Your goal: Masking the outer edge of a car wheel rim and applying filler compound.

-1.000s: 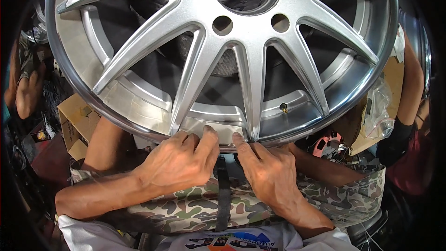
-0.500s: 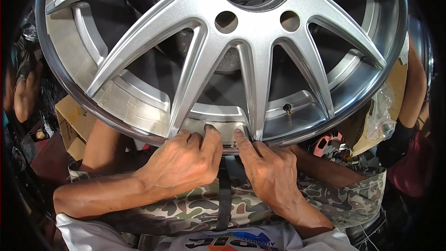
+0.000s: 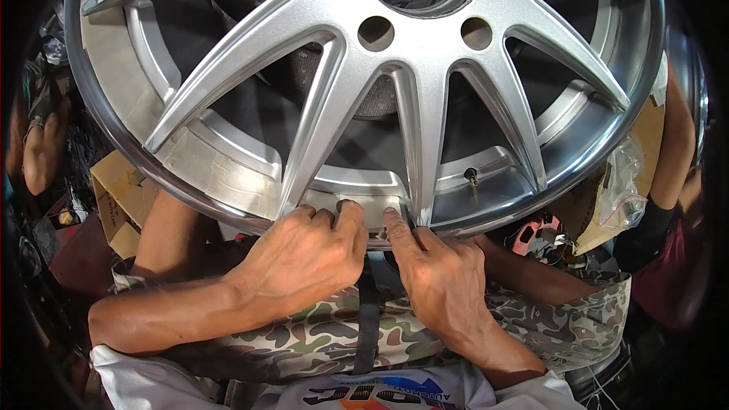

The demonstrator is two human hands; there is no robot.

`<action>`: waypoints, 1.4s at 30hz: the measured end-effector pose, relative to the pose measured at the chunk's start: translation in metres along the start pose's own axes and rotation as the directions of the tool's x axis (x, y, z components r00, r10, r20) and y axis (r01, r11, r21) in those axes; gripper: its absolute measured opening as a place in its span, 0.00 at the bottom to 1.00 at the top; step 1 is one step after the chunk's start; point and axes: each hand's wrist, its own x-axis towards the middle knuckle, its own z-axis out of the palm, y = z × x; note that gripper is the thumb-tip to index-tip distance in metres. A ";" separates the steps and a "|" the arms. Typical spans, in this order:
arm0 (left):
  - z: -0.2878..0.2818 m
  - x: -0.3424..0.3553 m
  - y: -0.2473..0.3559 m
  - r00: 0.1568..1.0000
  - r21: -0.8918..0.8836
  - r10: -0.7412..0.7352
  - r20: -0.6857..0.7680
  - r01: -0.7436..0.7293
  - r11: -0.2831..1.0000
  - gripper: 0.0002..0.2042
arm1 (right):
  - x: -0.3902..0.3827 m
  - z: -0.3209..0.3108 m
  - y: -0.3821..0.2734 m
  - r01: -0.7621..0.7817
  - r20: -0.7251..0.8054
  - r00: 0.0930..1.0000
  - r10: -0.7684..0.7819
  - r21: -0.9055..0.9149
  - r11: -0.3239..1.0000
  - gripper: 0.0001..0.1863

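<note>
A silver multi-spoke car wheel rim (image 3: 425,49) fills the upper part of the view, tilted toward me over my lap. Pale masking tape (image 3: 209,169) lines the inside of its lip on the left, down to the near edge. My left hand (image 3: 311,250) is closed at the near lip, its bent fingers pressing on the tape between two spoke tips. Just beside it, my right hand (image 3: 448,273) has the index fingertip on the tape's end and the other fingers curled at the lip. Undersides of both hands are hidden.
A brass-tipped valve stem (image 3: 472,176) sticks out of the bare polished lip on the right. Cardboard boxes (image 3: 118,201) stand at left. A clear plastic bag (image 3: 624,186) hangs by cardboard at right. Another person's arm (image 3: 678,137) is at far right.
The wheel has shifted slightly to the right, most visibly on its left side. Both hands stay at the same stretch of tape, with only slight finger movement.
</note>
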 end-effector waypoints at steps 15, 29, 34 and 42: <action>-0.024 0.004 0.005 0.998 -0.132 -0.014 0.055 0.021 0.991 0.08 | 0.013 -0.009 -0.021 0.003 0.122 0.992 0.028 -0.241 0.970 0.21; 0.038 0.015 0.027 0.974 -0.049 0.038 -0.224 -0.050 0.998 0.30 | -0.056 -0.019 0.042 -0.054 0.273 0.962 0.013 0.142 0.988 0.10; 0.047 -0.003 0.040 0.955 0.057 0.050 -0.293 -0.034 0.998 0.35 | -0.058 0.100 0.103 0.151 0.180 0.974 -0.140 -0.051 0.987 0.10; 0.029 -0.059 0.064 0.990 0.359 -0.050 -0.128 0.093 0.929 0.33 | -0.022 0.166 0.143 0.164 0.107 0.986 -0.130 -0.423 0.891 0.04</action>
